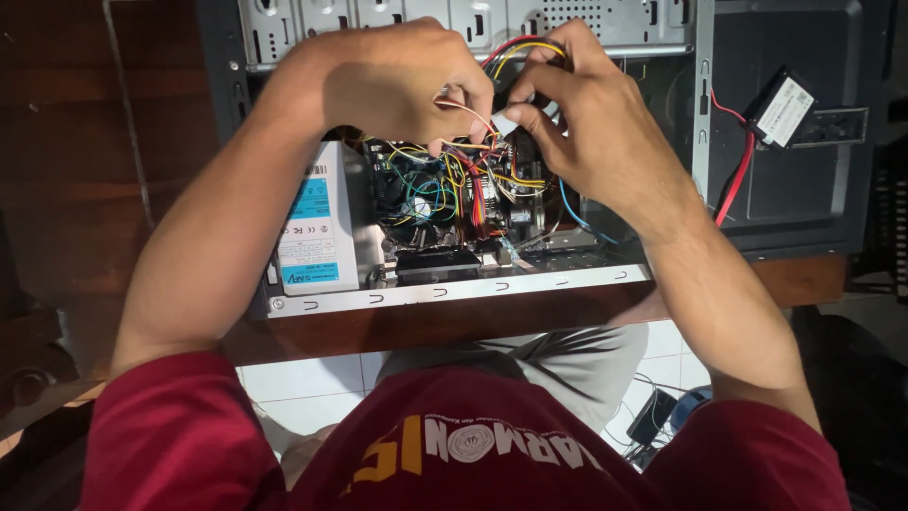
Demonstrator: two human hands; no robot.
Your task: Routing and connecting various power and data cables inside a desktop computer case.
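While the open computer case [454, 289] lies on its side across a dark wooden table [76, 142], both hands are buried in the wiring up top. Biggest thing in there is the grey power supply box [317, 222] on the left with its blue-and-white label, then the motherboard area [445, 203], which is basically a nest of yellow, red, black and green wires.

Off to the right, a small black drive [783, 106] sits on the side panel, hooked up by a red cable [733, 189].

Left hand [388, 80] is curled into a near fist, fingers pinched tight on some thin wires. Right hand [591, 118] has thumb and forefinger closed narrow on a small white plug [506, 121], which sits right between the two hands, just above the wire tangle, with a red, yellow and black lead [515, 47] looping out behind it.

What I'd worry about: the plug is held over a crowded board, so a hard tug could yank a neighbouring connector loose or snag those thin wires. Forcing that plug in the wrong way round could bend pins. Also the case's bare metal edge sits right under both forearms, so a slip means a scrape.
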